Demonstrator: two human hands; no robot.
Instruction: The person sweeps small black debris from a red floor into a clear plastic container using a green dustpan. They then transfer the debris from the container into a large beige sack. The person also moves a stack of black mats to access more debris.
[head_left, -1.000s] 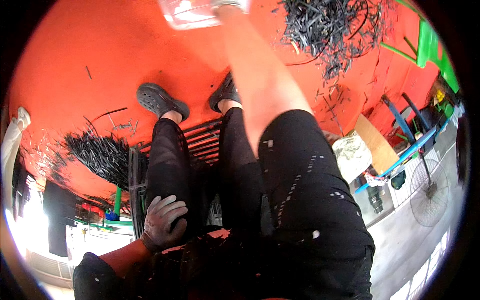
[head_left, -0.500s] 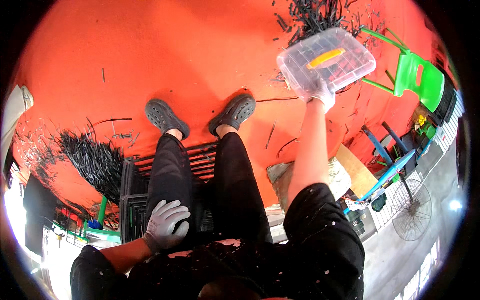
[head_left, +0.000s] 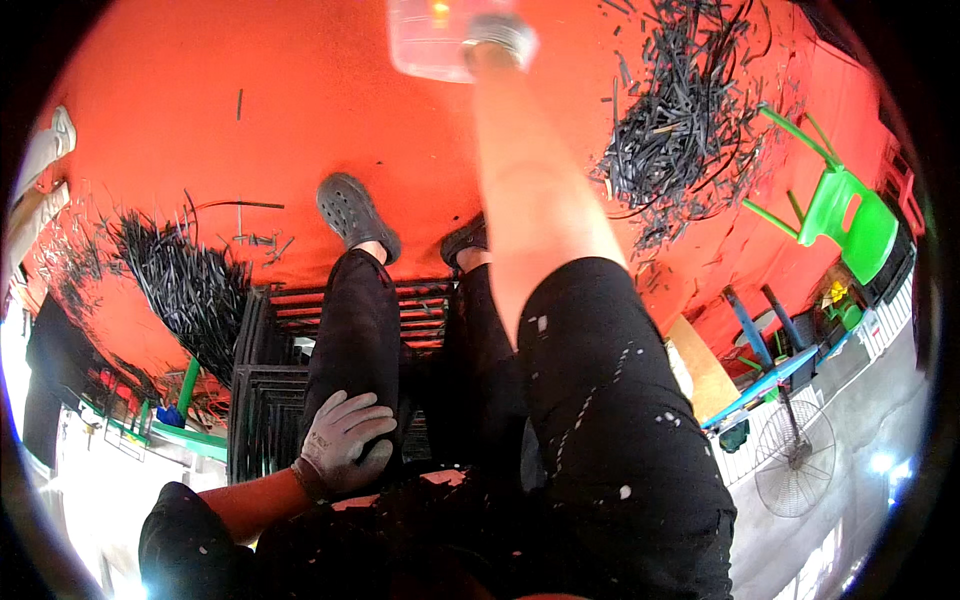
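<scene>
Smooth red floor (head_left: 300,80) gave a wide passage left of the clear, square-cornered plastic piece (head_left: 425,45) in front, and a narrower one on its right. Farther right, a loose heap of shredded black strips (head_left: 680,135) stood in the way, then a green plastic chair (head_left: 855,225). A dense bundle of thin black strips (head_left: 190,285) obstructed the near left, beside a black barred frame (head_left: 265,400).

The right hand (head_left: 500,40) holds a blurred clear lid (head_left: 430,45) over the red floor (head_left: 270,60). The gloved left hand (head_left: 347,440) rests on the left leg (head_left: 350,345), fingers extended. Black strips (head_left: 675,130) lie heaped toward the floor's right edge, near a green chair (head_left: 855,230).
</scene>
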